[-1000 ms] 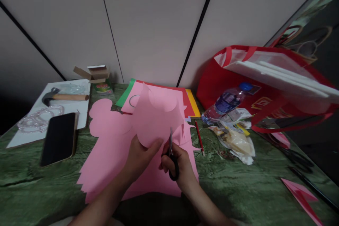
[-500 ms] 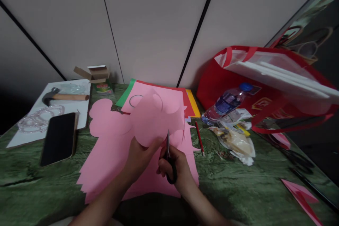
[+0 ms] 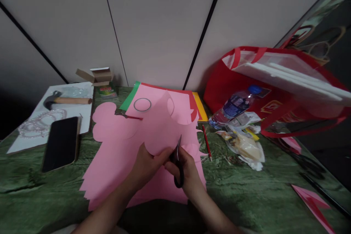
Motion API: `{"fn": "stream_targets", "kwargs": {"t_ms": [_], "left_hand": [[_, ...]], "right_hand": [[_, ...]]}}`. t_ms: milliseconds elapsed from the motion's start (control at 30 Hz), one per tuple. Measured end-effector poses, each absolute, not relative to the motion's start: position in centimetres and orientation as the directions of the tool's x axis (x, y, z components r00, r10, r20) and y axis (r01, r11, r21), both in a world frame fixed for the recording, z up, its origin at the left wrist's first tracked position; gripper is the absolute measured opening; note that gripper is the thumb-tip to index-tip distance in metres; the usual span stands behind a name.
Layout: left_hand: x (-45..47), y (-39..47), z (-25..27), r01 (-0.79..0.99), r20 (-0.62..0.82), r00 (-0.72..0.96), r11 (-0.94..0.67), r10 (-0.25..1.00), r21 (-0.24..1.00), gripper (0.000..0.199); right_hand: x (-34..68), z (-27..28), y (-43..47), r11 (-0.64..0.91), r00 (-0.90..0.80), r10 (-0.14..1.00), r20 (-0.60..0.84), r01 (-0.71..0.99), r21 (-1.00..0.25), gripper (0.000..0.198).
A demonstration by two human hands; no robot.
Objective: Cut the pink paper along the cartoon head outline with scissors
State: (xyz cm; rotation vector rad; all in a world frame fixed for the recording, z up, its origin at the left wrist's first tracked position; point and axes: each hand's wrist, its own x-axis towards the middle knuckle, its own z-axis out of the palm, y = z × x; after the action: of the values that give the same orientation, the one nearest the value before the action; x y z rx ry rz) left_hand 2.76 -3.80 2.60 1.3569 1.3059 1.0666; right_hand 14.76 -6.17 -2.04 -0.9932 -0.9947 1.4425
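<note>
My left hand point(image 3: 149, 162) pinches the lower edge of a pink paper piece point(image 3: 161, 131) with a curved cut outline, held up over the other sheets. In my right hand point(image 3: 188, 172) is a pair of scissors point(image 3: 178, 161) with black handles, its blades pointing up and away at the right edge of the paper piece. Below both hands lies a stack of pink paper point(image 3: 109, 168) with jagged edges. Rounded pink cut-outs point(image 3: 105, 120) lie at its upper left. The fingertips of my two hands are close together.
Left are a phone point(image 3: 61, 144), a hammer point(image 3: 72, 100), a beaded strand point(image 3: 41, 122) and a small open box point(image 3: 102, 80). Behind the stack lie coloured sheets point(image 3: 130, 98) and a ring outline point(image 3: 142, 104). Right are a red pencil point(image 3: 207, 142), a bottle point(image 3: 236, 106), wrapped food point(image 3: 246, 146) and a red bag point(image 3: 219, 76).
The pink paper piece has shifted right and turned, uncovering the ring outline behind it. My right hand and the scissors have moved slightly up and right, and the blades now lean more to the right.
</note>
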Motion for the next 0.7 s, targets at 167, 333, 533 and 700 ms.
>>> {"fn": "stream_targets", "kwargs": {"t_ms": [167,333,533,700], "left_hand": [[2.65,-3.86,2.42,0.174,-0.024,0.073,0.011,0.997,0.985,0.008],[2.70,-3.87,2.44,0.173,-0.010,0.070,-0.002,0.998,0.985,0.010],[2.76,-3.86,2.57,0.167,-0.022,0.137,-0.001,0.990,0.986,0.019],[2.88,-3.80,2.75,0.122,-0.019,0.160,-0.001,0.987,0.992,0.022]], "right_hand": [[14.70,-1.88,-6.22,-0.072,-0.090,0.995,-0.047,-0.299,-0.951,0.029],[14.79,-1.67,-6.27,-0.072,-0.091,0.995,-0.047,-0.291,-0.954,0.028],[14.82,-2.08,-6.21,-0.065,-0.083,0.995,-0.046,-0.246,-0.967,0.027],[14.69,-2.17,-6.24,-0.065,-0.081,0.996,-0.046,-0.257,-0.964,0.027]]}}
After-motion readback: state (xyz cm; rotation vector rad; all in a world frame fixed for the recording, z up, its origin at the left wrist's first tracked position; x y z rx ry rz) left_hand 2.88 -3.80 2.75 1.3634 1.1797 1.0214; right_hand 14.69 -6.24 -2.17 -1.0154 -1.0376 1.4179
